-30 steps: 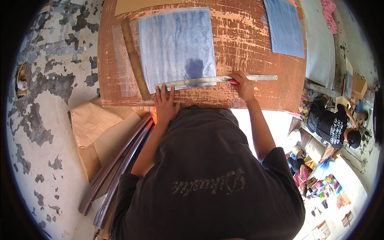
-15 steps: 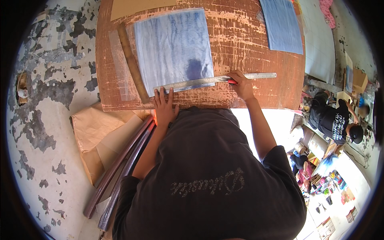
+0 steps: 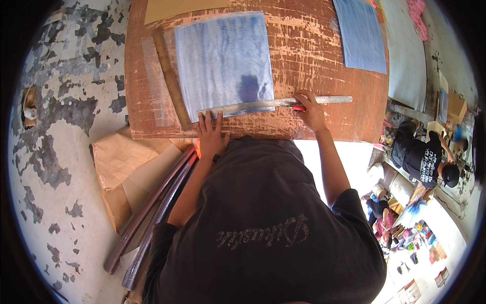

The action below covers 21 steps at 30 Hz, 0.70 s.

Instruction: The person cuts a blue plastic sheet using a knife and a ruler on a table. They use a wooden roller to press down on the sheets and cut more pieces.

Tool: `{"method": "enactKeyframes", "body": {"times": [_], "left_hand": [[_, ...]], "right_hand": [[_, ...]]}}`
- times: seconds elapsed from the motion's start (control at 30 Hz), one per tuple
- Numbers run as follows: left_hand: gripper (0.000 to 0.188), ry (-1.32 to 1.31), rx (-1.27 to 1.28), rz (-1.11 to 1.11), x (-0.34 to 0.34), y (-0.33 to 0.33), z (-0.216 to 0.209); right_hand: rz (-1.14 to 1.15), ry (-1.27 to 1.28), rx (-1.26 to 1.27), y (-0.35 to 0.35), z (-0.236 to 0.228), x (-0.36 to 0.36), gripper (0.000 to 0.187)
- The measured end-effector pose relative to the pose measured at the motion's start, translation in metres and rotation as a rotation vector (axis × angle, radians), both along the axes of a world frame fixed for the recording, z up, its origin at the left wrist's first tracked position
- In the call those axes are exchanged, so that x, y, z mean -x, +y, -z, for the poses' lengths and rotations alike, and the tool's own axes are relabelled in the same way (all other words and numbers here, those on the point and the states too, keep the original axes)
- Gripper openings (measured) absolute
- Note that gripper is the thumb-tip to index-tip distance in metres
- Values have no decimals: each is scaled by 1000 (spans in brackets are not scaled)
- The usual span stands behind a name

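A streaky pale-blue sheet [image 3: 223, 61] lies flat on the worn reddish-brown board table [image 3: 304, 66]. Across its near edge runs a long metal ruler [image 3: 258, 105], reaching past the sheet on the right. My left hand [image 3: 211, 134] is open, its spread fingertips pressing the ruler's left end. My right hand [image 3: 312, 115] is closed around what looks like a red cutter knife [image 3: 299, 108], just right of the sheet, with fingers resting over the ruler. The cutter's blade is too small to make out. Along the sheet's left side lies a brown wooden strip [image 3: 171, 78].
Another blue sheet [image 3: 362, 40] lies at the table's far right; brown cardboard [image 3: 182, 9] is at the far left. Brown paper [image 3: 131, 157] and shiny rolls [image 3: 152, 213] lean below the table's left side. Two other people are at right, one in a black shirt [image 3: 422, 157].
The view has shifted slightly, so the table sits a little lower and further right. Both hands, the ruler and the cutter knife keep nearly the same places on the sheet.
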<state>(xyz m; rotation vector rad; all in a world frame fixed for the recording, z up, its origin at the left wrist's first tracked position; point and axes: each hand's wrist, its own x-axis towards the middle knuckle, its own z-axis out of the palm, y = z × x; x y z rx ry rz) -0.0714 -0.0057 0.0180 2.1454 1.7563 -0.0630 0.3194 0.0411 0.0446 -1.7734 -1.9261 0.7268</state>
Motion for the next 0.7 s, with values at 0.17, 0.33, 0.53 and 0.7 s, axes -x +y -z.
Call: {"method": "enactKeyframes", "body": {"times": [0.17, 0.33, 0.53, 0.7], "left_hand": [[93, -36, 20, -32, -2, 0, -6], [97, -99, 1, -63, 0, -1, -5], [96, -233, -15, -147, -2, -8, -5], [82, -299, -67, -203, -7, -12, -11]], "right_hand": [[-50, 10, 242, 18, -40, 6, 34], [-424, 2, 445, 77, -80, 84, 33], [-886, -233, 521, 155, -81, 226, 49], [-1118, -425, 480, 192, -79, 294, 51]]}}
